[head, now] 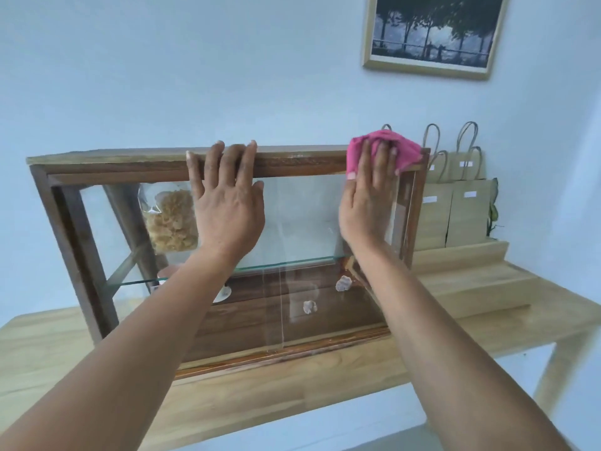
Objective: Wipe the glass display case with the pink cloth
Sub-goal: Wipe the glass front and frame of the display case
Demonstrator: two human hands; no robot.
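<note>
The glass display case (227,255) fills the middle of the frame, standing on the pale wooden table (487,317), its dark wood frame around clear front panes. The pink cloth (403,151) sits at the case's upper right corner, bunched over the top rail just right of centre frame. Your right hand (367,203) lies flat and spread on it, fingers pressing the cloth against the rail and the top of the glass; it is a pinning palm, not a closed fist. Your left hand (227,203) is open too, holding nothing, fingers hooked over the top rail at centre frame.

Keep that left hand braced, since the case probably slides easily on the smooth table. Spread the cloth flatter under your palm so more fabric meets the pane, then work downward in overlapping strokes from this corner. Press gently: the panes look thin and seem to overlap near the lower centre. The paper bags (455,203) stand just right of the case, so keep your elbow in.
</note>
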